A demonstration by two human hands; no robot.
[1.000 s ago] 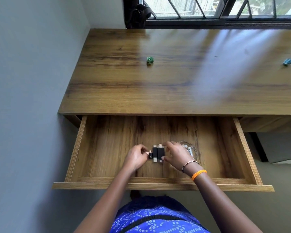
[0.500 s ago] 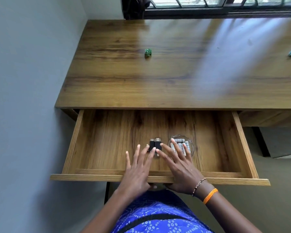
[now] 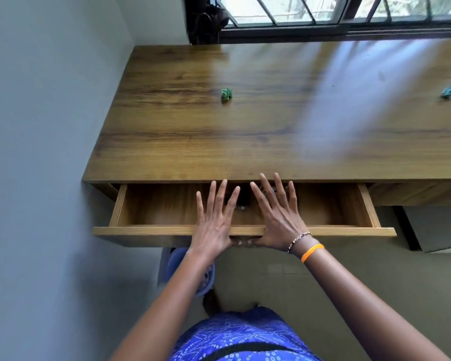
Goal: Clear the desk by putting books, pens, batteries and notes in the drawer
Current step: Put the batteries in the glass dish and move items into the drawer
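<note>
A person stands at a wooden desk (image 3: 193, 142) below a barred window (image 3: 323, 11), both hands spread flat on the front panel of a partly open drawer (image 3: 146, 230). The left hand (image 3: 214, 225) lies with fingers straight and fanned toward 12 o'clock, palm against the drawer's front edge. The right hand (image 3: 276, 220), just beside it at 3 o'clock, is equally flat and splayed, its thumb tucked under the front panel next to the left thumb; neither hand grips anything. A beaded bracelet (image 3: 297, 239) and an orange wristband (image 3: 312, 252) circle the right wrist.

Inside the drawer, between the two hands, a small dark object (image 3: 241, 204) shows in shadow; it may be one of the batteries, though the fingers and the dim interior hide too much to be sure. The drawer's rear part sits under the desk's front edge.

On the desk, a crumpled green note (image 3: 226, 94) lies at 12 o'clock from the left hand, well apart from the drawer. A crumpled blue note (image 3: 448, 91) lies far off at 2 o'clock, near the frame's right edge. A grey wall (image 3: 50, 126) runs along the desk's 9 o'clock side. A blue patterned garment (image 3: 245, 337) fills the bottom of the frame.
</note>
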